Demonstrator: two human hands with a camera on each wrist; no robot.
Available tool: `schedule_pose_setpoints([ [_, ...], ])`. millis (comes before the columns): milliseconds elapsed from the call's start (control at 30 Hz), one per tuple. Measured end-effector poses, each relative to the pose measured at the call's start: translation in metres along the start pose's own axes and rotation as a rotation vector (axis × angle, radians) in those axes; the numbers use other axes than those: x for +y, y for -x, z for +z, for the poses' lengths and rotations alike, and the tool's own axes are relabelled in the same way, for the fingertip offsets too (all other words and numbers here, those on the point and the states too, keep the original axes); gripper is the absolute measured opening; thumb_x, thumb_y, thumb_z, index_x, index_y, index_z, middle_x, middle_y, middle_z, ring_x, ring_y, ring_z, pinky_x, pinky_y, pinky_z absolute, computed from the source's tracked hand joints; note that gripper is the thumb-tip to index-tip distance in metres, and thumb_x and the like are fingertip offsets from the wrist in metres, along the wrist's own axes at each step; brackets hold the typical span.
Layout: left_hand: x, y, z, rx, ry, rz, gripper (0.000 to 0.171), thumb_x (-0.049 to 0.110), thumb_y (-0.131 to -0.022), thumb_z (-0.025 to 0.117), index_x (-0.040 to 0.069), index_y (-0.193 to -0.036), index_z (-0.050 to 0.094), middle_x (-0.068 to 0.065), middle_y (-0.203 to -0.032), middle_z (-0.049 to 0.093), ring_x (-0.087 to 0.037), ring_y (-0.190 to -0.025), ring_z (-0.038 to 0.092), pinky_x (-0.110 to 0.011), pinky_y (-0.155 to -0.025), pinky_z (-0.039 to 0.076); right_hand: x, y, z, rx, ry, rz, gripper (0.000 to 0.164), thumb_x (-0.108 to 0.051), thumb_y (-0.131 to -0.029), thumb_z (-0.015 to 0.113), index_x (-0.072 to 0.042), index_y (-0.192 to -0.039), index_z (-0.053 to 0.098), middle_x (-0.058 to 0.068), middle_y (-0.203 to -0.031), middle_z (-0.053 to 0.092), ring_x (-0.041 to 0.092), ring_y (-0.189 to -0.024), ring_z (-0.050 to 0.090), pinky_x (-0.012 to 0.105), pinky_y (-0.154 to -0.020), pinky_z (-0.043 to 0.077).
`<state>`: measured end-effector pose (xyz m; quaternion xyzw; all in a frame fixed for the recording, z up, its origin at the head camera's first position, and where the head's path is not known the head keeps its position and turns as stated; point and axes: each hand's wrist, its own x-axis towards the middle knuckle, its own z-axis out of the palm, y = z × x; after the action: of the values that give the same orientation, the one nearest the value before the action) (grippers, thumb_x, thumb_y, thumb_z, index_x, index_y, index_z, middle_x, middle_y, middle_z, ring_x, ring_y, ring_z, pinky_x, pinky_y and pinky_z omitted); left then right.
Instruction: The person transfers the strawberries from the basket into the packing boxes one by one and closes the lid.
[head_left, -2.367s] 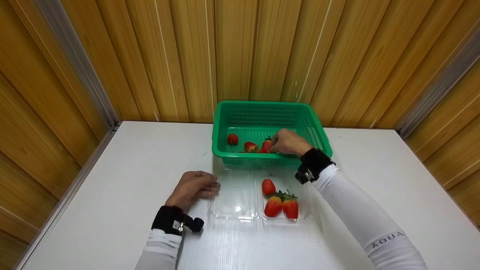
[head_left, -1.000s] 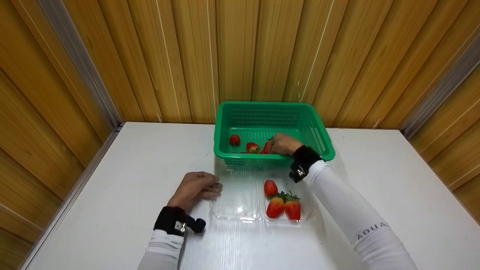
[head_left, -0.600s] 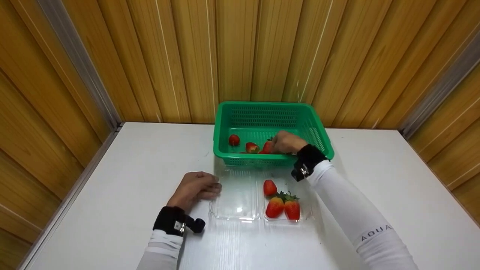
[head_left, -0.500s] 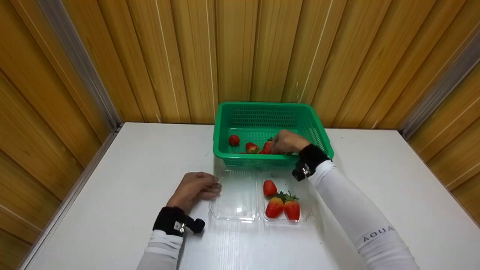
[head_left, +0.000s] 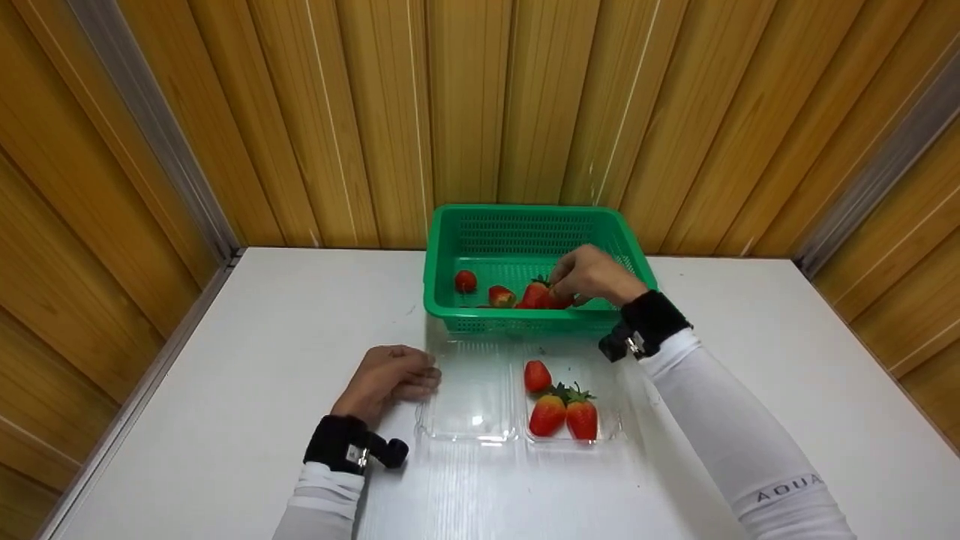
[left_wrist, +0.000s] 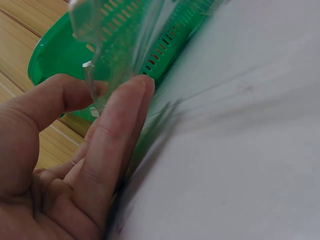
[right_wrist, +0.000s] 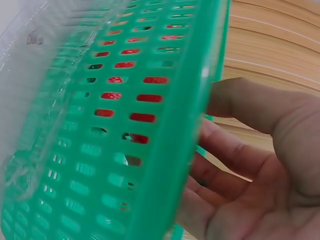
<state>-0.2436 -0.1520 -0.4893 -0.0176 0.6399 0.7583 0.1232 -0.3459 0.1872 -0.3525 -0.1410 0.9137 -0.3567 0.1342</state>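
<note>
My right hand (head_left: 592,274) reaches over the near rim of the green basket (head_left: 525,313), its fingertips pinching a red strawberry (head_left: 557,300) inside. In the right wrist view that hand's fingers (right_wrist: 235,150) curl behind the basket rim, which hides the fruit they hold. Beside it lie more strawberries, one with green leaves (head_left: 535,295). My left hand (head_left: 388,379) pinches the left edge of a clear plastic clamshell box (head_left: 472,397); its thin wall (left_wrist: 92,82) runs between thumb and fingers in the left wrist view. Three strawberries (head_left: 548,415) lie in the box's right half.
A lone strawberry (head_left: 465,281) sits at the basket's left side. The basket stands at the back of the white table (head_left: 330,300), close to the wood-patterned wall (head_left: 465,112). The open box lies flat directly before it.
My right hand has risen slightly and moved right inside the basket, and the strawberry under its fingertips now shows. My left hand and the box stay in place.
</note>
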Motion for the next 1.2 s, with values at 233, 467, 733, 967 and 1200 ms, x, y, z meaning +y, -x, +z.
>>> schedule_pose_setpoints([
  [233,0.000,0.000,-0.001,0.004,0.004,-0.010,0.029,0.008,-0.095,0.078,-0.012,-0.112,0.067,-0.025,-0.102,0.075,-0.027,-0.087,0.077,-0.033,-0.077,0.067,0.002,0.016,-0.006,0.055,-0.041,-0.069,0.028,-0.007,-0.097,0.073,0.008,-0.121,0.072,0.020,-0.115,0.072,0.032,-0.100,0.069,0.045,-0.089,0.064],
  [467,0.001,0.001,0.000,0.003,0.002,-0.013,0.030,0.007,-0.096,0.076,-0.014,-0.114,0.066,-0.025,-0.102,0.075,-0.026,-0.086,0.077,-0.033,-0.076,0.067,0.000,0.035,-0.010,0.112,-0.045,-0.086,0.034,-0.009,-0.097,0.072,0.007,-0.127,0.070,0.022,-0.123,0.069,0.032,-0.103,0.069,0.042,-0.092,0.062],
  [733,0.000,0.001,0.000,0.002,-0.013,-0.001,0.028,0.006,-0.097,0.074,-0.015,-0.114,0.066,-0.025,-0.101,0.075,-0.027,-0.087,0.077,-0.034,-0.076,0.067,-0.003,0.061,-0.007,0.170,-0.022,-0.083,0.029,-0.012,-0.097,0.074,0.000,-0.123,0.074,0.020,-0.123,0.070,0.032,-0.108,0.065,0.034,-0.089,0.058],
  [967,-0.001,0.000,0.000,0.008,-0.007,-0.005,0.027,0.006,-0.096,0.074,-0.014,-0.113,0.067,-0.025,-0.101,0.076,-0.028,-0.087,0.077,-0.034,-0.077,0.067,0.003,0.080,0.000,0.181,-0.056,-0.093,0.033,-0.015,-0.098,0.076,0.001,-0.126,0.072,0.018,-0.121,0.072,0.033,-0.109,0.067,0.033,-0.088,0.058],
  [1200,0.000,0.001,0.000,0.002,-0.005,-0.008,0.028,0.005,-0.097,0.074,-0.015,-0.115,0.066,-0.025,-0.101,0.075,-0.027,-0.087,0.077,-0.034,-0.078,0.067,0.013,0.093,0.009,0.196,-0.059,-0.119,0.031,-0.013,-0.097,0.077,0.002,-0.124,0.072,0.015,-0.115,0.075,0.031,-0.106,0.069,0.031,-0.087,0.059],
])
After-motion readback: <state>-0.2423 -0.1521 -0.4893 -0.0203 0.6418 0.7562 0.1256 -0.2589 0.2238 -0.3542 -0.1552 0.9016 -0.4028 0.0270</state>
